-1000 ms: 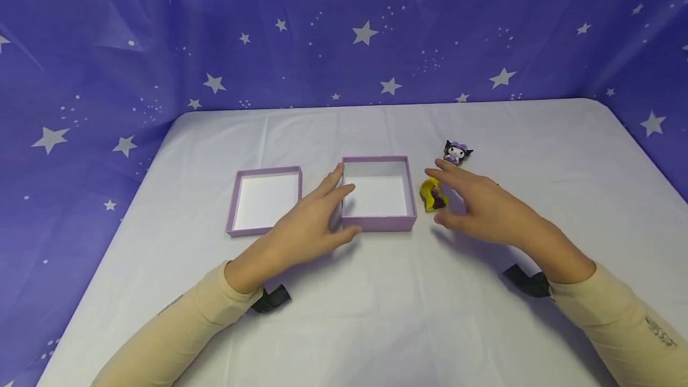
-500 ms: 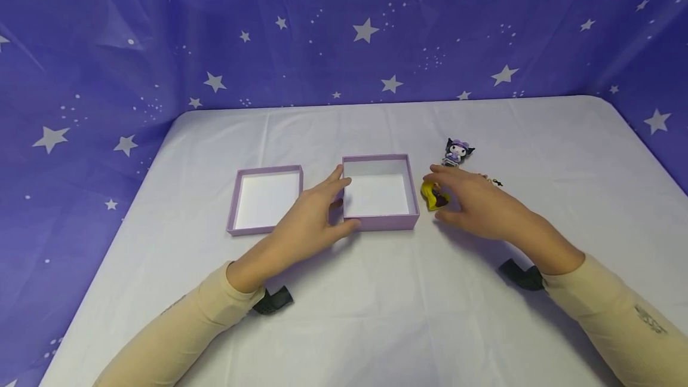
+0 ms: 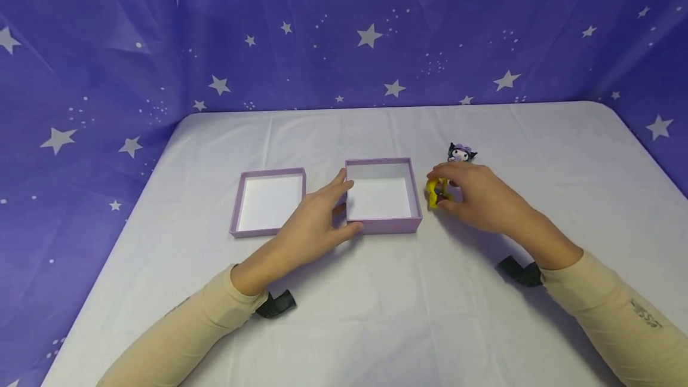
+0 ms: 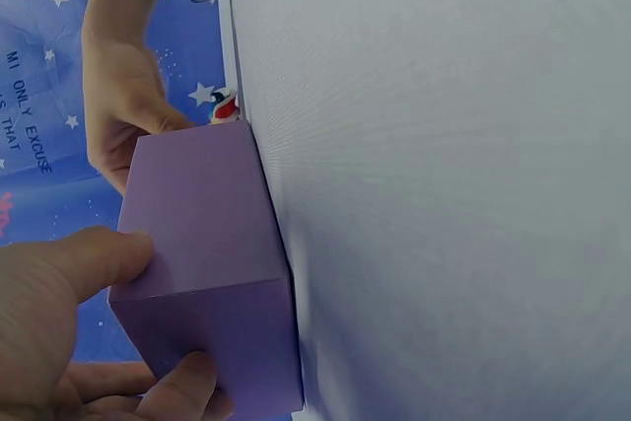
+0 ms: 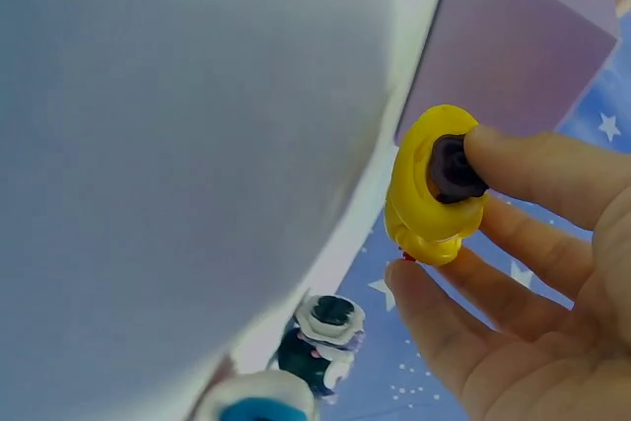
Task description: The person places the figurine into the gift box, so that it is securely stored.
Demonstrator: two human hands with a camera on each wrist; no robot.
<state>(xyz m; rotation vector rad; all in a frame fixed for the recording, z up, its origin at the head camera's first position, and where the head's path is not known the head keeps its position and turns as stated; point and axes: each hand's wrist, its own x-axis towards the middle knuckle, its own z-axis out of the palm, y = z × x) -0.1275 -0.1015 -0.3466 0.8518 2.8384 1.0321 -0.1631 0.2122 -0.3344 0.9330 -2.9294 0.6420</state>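
My left hand holds the near left corner of an open purple box. In the left wrist view its thumb lies on one outer face of the box and its fingers bend against the adjoining face. Just right of the box, my right hand pinches a small figurine with long yellow hair. The right wrist view has the thumb on a dark part of the figurine and a fingertip at its other side. A black-eared figurine stands behind the right hand, partly covered by it.
A shallow purple lid with a white inside lies left of the box, partly behind the left hand. Near the right hand, the right wrist view shows undersides of other figurines. A starry purple curtain borders the white-covered table.
My right hand has closed its thumb and fingers on the yellow-haired figurine and turned it slightly. The left hand has come right up against the box. A small charm is now hidden behind the right hand.
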